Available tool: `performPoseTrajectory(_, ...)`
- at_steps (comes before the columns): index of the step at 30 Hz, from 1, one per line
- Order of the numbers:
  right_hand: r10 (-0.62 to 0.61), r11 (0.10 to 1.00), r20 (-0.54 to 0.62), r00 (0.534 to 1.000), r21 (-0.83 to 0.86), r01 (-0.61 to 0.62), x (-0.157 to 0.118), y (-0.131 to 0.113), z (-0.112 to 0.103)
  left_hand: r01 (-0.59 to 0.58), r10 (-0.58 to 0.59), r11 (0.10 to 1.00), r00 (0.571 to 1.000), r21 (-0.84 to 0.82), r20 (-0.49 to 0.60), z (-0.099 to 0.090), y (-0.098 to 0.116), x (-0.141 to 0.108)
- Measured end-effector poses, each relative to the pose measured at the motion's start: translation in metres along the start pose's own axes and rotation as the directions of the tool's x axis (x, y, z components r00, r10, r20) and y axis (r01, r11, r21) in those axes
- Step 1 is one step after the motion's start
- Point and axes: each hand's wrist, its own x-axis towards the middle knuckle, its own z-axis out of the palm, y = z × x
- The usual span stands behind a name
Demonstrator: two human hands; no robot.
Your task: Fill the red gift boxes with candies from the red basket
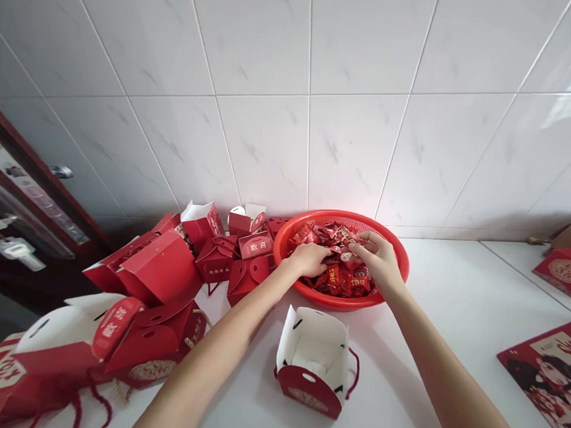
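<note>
Numerous red boxes (160,267) are clustered at left on a white counter (448,286). Left hand (309,260): fingers down among small wrapped packets (339,281), which lie heaped inside a red basket (345,304); whether it grasps any cannot be determined. One open box (311,368), white inside, stands just in front of the basket. Right hand (378,257): fingertips at the packets, hold likewise unclear. Farther right lies a printed red item (549,380).
</note>
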Motion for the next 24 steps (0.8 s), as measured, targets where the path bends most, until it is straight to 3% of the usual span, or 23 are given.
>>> performPoseTrajectory(5,-0.012,1.000,-0.034,0.999,0.019,0.012,0.000,-0.001,0.002,-0.021,-0.007,0.982,0.989,-0.185,-0.149,0.002,-0.008,-0.001)
performPoseTrajectory(10,-0.010,0.999,-0.085,0.996,0.036,0.013,0.000,-0.001,0.002,-0.092,-0.041,0.892,0.958,-0.442,-0.282,0.005,-0.017,0.003)
performPoseTrajectory(18,-0.010,0.997,-0.174,0.985,0.074,0.023,0.000,-0.001,0.001,-0.181,-0.101,0.684,0.936,-0.706,-0.338,0.004,-0.018,0.000)
performPoseTrajectory(24,-0.009,0.996,-0.178,0.984,0.090,0.025,0.002,0.002,0.000,-0.191,-0.123,0.617,0.935,-0.763,-0.334,0.003,-0.016,-0.009)
